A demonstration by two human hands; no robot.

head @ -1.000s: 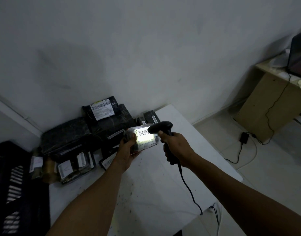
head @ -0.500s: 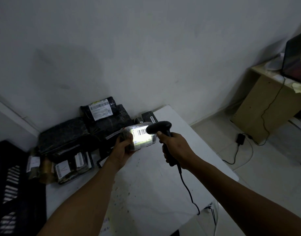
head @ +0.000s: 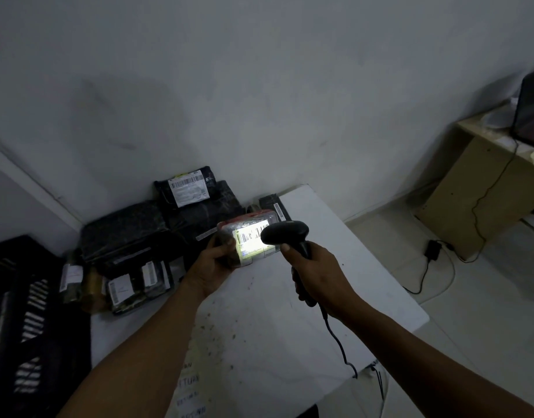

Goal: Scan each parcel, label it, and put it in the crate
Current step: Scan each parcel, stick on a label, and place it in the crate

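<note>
My left hand (head: 213, 268) grips a small plastic-wrapped parcel (head: 247, 241) above the white table (head: 365, 282), its barcode label facing me and lit by a bright glow. My right hand (head: 318, 271) holds a black handheld scanner (head: 285, 233) by its grip, with the scanner head right over the label's right part. The scanner's cable (head: 338, 342) hangs down over the table's front edge. A dark slatted crate (head: 21, 312) stands at the far left, beside the table.
Several black-wrapped parcels (head: 124, 233) with white labels are piled at the table's back left against the wall. A wooden desk (head: 477, 188) with a laptop (head: 531, 110) stands at the right, and a power adapter (head: 433, 250) and cord lie on the tiled floor.
The parcel and scanner have stayed together over the table; the parcel has tilted slightly, and the scanner head now covers more of the label. The view has shifted a little.
</note>
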